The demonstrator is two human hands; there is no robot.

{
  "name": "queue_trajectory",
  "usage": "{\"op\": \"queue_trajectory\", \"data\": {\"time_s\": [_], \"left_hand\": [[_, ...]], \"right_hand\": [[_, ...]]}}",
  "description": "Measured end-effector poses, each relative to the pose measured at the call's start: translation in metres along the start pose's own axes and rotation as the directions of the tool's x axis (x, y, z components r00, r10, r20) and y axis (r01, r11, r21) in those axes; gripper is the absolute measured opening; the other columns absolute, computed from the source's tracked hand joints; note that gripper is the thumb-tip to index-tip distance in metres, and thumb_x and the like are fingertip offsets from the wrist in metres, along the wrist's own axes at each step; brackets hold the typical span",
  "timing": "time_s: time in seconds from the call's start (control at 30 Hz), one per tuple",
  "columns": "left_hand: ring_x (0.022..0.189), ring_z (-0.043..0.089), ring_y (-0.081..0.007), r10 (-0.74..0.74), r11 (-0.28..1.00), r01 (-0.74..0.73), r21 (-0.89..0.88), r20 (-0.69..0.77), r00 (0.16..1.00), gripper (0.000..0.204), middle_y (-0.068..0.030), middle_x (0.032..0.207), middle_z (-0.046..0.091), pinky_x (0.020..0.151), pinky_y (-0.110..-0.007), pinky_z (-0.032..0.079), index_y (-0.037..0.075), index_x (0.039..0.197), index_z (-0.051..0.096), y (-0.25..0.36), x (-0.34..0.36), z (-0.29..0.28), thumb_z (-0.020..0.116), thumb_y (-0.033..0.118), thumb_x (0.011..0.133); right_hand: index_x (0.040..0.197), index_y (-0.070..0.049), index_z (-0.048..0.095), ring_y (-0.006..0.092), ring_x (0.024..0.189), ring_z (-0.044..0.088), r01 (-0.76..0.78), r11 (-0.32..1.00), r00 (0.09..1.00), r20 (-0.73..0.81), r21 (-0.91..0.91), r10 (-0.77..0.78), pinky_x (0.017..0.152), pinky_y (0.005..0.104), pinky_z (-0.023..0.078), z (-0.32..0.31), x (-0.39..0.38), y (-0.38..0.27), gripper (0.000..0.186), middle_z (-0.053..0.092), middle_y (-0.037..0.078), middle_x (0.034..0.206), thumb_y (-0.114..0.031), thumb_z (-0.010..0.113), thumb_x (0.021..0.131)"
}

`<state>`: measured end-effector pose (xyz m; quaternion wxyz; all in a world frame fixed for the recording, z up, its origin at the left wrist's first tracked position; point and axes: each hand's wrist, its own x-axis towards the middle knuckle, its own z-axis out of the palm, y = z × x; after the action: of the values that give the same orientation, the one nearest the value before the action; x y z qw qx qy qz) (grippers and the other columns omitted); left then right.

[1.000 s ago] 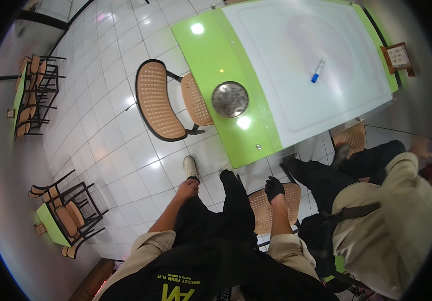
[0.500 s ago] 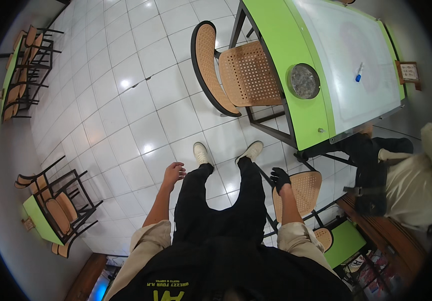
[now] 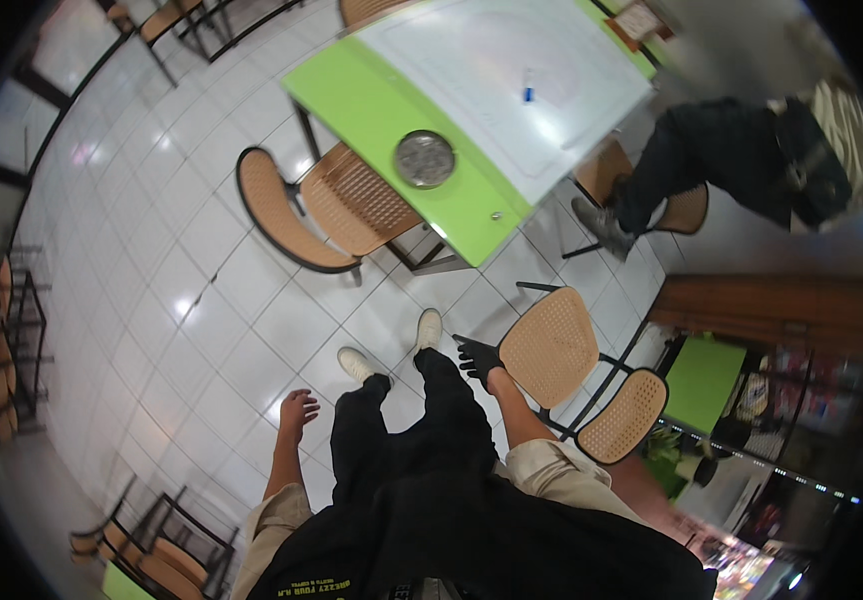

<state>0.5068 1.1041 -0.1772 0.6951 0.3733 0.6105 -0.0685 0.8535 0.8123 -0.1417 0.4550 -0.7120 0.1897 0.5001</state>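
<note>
Left hand (image 3: pixel 298 408): free room over floor tiles (image 3: pixel 286 325); right hand (image 3: pixel 481 363): chair (image 3: pixel 553 345) blocks rightward.

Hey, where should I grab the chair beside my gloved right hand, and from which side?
Probably best by the dark-rimmed backrest of that chair, at the end nearest you, reaching from your own side. The backrest stands apart from the seat on dark bars, leaving a gap that likely gives room to grip. Your right hand is by the seat's opposite edge.
</note>
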Motion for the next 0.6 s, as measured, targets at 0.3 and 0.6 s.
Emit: {"op": "queue_trajectory", "data": {"time_s": [0.3,0.6], "left_hand": [[0.081,0.065,-0.0205,0.129,0.966,-0.143,0.215,0.079,0.988,0.028,-0.0099,0.094,0.064,0.068,-0.033,0.053,0.004,0.115,0.056,0.081,-0.021,0.06,0.047,0.016,0.09],[0.08,0.065,-0.0183,0.15,0.915,-0.178,0.363,0.104,0.983,0.027,-0.0085,0.093,0.065,0.068,-0.031,0.052,0.006,0.115,0.057,0.094,-0.055,0.15,0.048,0.02,0.093]], "right_hand": [[0.1,-0.015,0.065,0.0153,0.078,0.061,0.219,0.893,0.921,-0.385,0.392,-0.057,0.058,0.0321,0.047,-0.176,-0.051,0.069,0.021,0.063,0.002,0.089,-0.032,0.056,0.09],[0.119,-0.011,0.055,0.0352,0.119,0.049,-0.256,0.887,0.037,-0.92,-0.385,-0.389,0.095,0.046,0.045,-0.367,-0.151,0.126,0.043,0.051,0.018,0.128,-0.014,0.065,0.077]]}}
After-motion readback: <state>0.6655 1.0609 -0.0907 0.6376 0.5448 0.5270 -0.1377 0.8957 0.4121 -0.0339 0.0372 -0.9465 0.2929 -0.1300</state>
